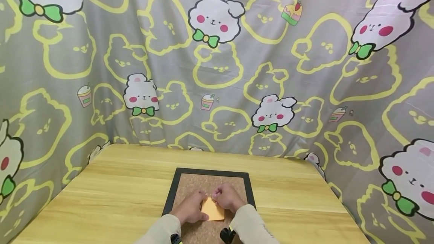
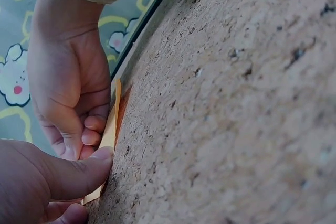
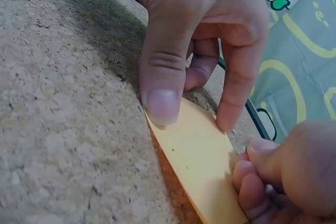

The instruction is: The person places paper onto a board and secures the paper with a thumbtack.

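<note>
My left grip (image 1: 191,206) holds the orange note (image 1: 213,211) by its left side, thumb on the near corner, fingers at the far one, so the note lies just right of that grip, on the cork board (image 1: 190,183), its near edge slightly lifted. My right grip (image 1: 228,197) pinches a tiny greenish thing (image 3: 245,144), too small to name, at the note's far edge. The note looks almost square; I can't tell a long axis.
</note>
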`<action>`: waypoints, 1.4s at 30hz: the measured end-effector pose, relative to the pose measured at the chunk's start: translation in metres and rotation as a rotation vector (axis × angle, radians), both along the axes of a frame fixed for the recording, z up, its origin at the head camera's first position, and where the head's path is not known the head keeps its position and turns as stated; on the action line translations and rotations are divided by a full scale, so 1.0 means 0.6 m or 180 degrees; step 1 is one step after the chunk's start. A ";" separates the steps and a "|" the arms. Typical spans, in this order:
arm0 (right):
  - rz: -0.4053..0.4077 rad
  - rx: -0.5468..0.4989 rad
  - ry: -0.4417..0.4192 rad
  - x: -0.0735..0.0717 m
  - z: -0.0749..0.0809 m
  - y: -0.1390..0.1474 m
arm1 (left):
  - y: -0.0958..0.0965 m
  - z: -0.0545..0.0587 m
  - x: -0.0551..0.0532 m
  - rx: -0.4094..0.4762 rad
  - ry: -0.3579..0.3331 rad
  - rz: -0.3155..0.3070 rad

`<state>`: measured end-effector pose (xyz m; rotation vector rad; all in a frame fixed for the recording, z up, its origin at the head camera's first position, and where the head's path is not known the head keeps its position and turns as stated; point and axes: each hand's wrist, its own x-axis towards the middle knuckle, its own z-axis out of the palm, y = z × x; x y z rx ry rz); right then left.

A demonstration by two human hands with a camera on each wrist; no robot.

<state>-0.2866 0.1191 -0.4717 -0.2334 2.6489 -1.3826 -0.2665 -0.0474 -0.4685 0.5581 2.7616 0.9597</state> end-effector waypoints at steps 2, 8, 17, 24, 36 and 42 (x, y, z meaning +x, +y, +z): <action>-0.0019 0.0068 0.0012 0.000 0.000 -0.004 | 0.000 0.000 0.001 0.0002 -0.0013 0.0021; -0.0052 0.0153 -0.0001 0.000 0.005 -0.012 | 0.000 0.002 0.002 0.0011 -0.0027 0.0061; -0.0069 0.0371 -0.0050 -0.003 0.002 -0.018 | 0.000 -0.002 0.009 0.0058 -0.0021 0.0063; -0.0066 0.0528 -0.0016 -0.002 0.005 -0.023 | -0.001 -0.005 0.006 -0.0013 0.0059 0.0033; -0.0108 0.0765 -0.0127 -0.015 0.008 -0.028 | 0.006 0.002 0.007 0.0050 0.0039 0.0035; -0.0070 0.0810 -0.0302 -0.017 0.017 -0.029 | 0.005 0.002 0.007 0.0012 0.0016 0.0042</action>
